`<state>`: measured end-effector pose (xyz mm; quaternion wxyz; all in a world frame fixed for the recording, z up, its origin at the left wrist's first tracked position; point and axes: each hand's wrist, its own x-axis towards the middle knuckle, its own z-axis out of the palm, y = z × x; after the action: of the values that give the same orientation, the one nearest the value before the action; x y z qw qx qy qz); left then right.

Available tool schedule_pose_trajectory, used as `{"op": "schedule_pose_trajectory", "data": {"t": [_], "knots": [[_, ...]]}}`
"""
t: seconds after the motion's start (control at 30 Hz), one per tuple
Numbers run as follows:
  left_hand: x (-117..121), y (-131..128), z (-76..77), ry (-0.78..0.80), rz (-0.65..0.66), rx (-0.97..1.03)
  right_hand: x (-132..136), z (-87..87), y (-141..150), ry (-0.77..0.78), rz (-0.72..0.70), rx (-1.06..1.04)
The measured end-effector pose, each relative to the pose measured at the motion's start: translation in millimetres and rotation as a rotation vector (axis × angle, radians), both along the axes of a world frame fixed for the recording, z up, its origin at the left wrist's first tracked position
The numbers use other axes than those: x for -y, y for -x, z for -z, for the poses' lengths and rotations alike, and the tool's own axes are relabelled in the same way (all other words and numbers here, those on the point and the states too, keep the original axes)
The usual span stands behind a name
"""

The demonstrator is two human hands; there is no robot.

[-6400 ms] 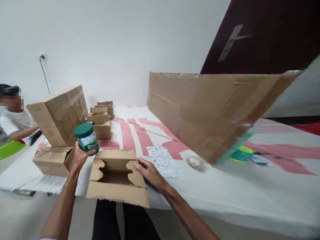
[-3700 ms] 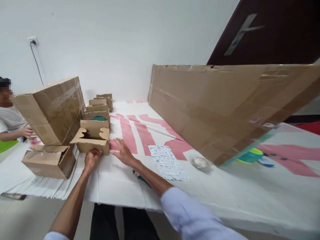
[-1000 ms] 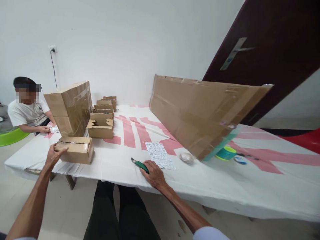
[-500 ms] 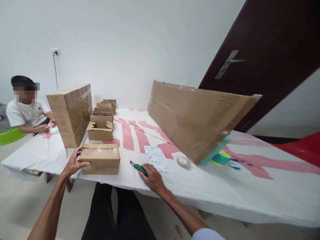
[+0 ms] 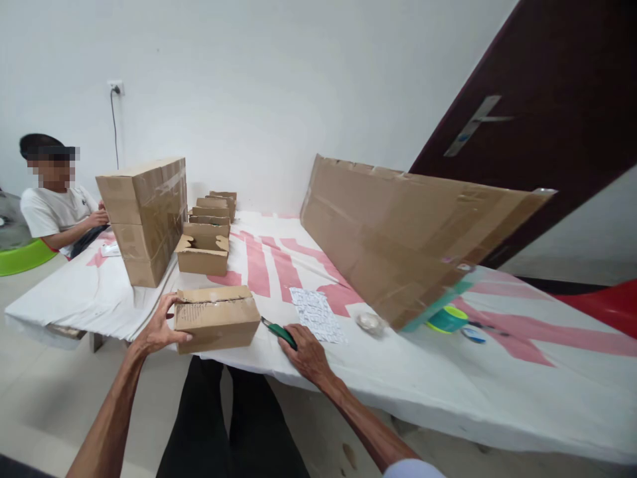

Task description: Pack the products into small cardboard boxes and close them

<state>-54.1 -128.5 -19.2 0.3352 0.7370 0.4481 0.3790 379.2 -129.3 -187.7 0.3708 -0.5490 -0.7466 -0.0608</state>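
A small closed cardboard box [image 5: 216, 322] sits at the table's front edge, slightly turned, with a seam along its top. My left hand [image 5: 162, 326] grips its left end, thumb on the front side and fingers at the back corner. Just right of the box, my right hand [image 5: 304, 352] rests low over the cloth, wrapped around a green utility knife [image 5: 281, 334]. The knife's tip points left, close to the box's right side. A printed sheet [image 5: 317, 315] of small labels lies beyond my right hand.
Taped boxes [image 5: 149, 219] are stacked at left; beside them stands a row of open boxes [image 5: 203, 255]. A large cardboard sheet [image 5: 393, 232] leans at right, near a tape roll [image 5: 448, 318] and a clear tape roll [image 5: 371, 323]. A person [image 5: 62, 206] sits at far left.
The closed box has shifted right and turned a little under my left hand, coming nearer the knife. My right hand keeps hold of the knife. The view has shifted slightly.
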Motion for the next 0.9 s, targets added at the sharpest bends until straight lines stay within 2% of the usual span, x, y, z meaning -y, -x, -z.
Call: {"op": "schedule_pose_trajectory", "data": {"t": [0.13, 0.33, 0.63, 0.9], "knots": [[14.6, -7.9, 3.3, 0.016, 0.034, 0.027, 2.4, 0.1, -1.2, -0.003, 0.001, 0.02], [20.1, -17.4, 4.7, -0.007, 0.03, 0.038, 5.8, 0.4, -3.3, -0.019, -0.011, 0.032], [32.2, -30.4, 3.8, -0.131, 0.078, -0.003, 9.9, -0.7, -4.7, 0.015, -0.011, 0.04], [30.5, -36.2, 20.1, -0.115, 0.075, 0.028, 10.9, 1.9, -7.5, 0.018, -0.021, 0.03]]}}
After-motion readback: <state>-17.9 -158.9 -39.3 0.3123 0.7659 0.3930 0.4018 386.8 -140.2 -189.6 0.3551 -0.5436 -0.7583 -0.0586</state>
